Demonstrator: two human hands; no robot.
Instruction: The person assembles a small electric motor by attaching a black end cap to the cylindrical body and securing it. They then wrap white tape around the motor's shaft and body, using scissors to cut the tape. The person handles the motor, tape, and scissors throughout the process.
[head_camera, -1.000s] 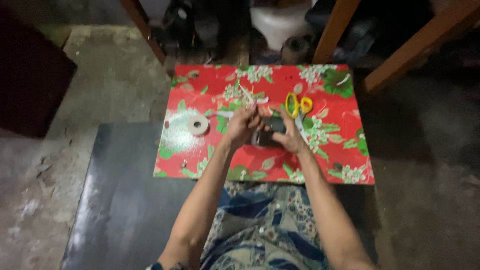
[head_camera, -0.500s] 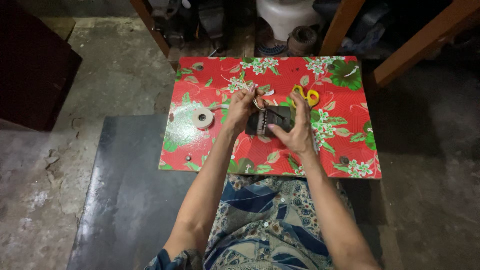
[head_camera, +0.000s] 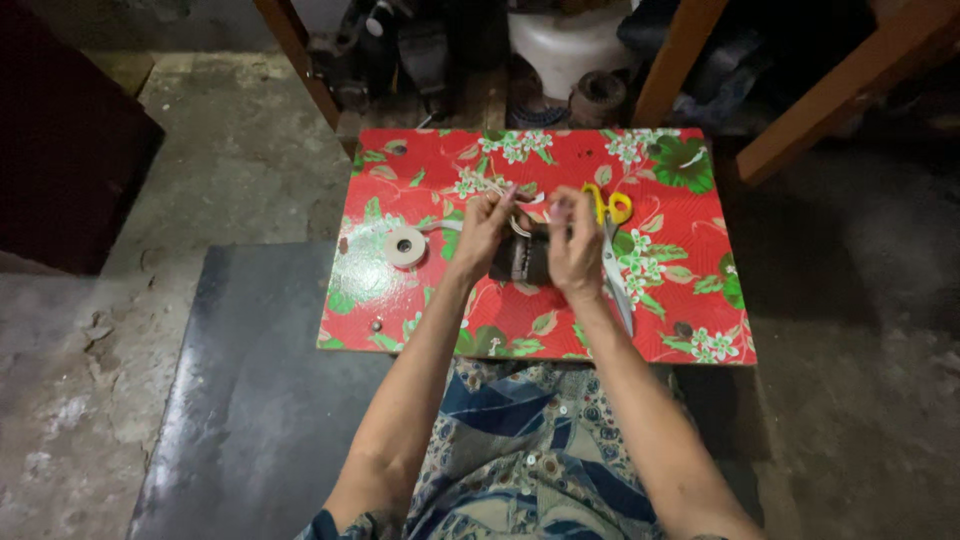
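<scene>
Both hands have lifted above the dark bundle (head_camera: 522, 258): left hand (head_camera: 484, 228) and right hand (head_camera: 575, 245) now pinch pale tape (head_camera: 528, 202) between fingers, scissors (head_camera: 610, 250) just right.

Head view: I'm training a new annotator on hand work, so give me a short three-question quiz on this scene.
1. True or false: the scissors with yellow handles lie on the person's right side of the red floral table.
2. Which thing lies on the table apart from both hands? A) the tape roll B) the dark object C) the strip
3. Fill in: the left hand and right hand meet over a small ____ object.

Key: 1 true; 2 A; 3 dark.
</scene>
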